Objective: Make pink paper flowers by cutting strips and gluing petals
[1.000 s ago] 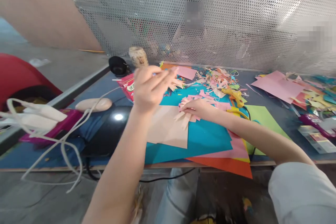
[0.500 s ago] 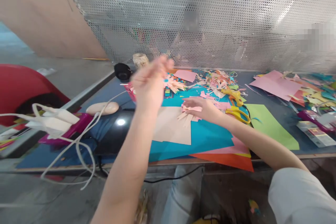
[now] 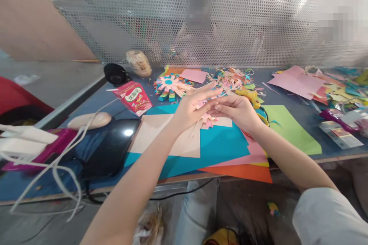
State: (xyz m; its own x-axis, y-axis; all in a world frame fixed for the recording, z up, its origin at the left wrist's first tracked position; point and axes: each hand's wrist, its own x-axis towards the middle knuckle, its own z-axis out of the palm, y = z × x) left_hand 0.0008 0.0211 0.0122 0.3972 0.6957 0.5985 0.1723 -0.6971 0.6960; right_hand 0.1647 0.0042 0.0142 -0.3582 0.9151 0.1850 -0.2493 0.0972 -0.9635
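One left hand [image 3: 186,110] and one right hand [image 3: 243,111] of ours meet over the pink fringed paper [image 3: 209,122]. It is near the middle of the worktop [image 3: 92,101], above the cream sheet [image 3: 155,130] and the big blue paper [image 3: 224,143]. Our left grip has long, straight fingers; our right grip has bent ones. We can't tell if either is pinching the fringed paper. Past our left hand is a paper flower [image 3: 169,82] with a blue middle, and left of that is a red drink box [image 3: 134,98].
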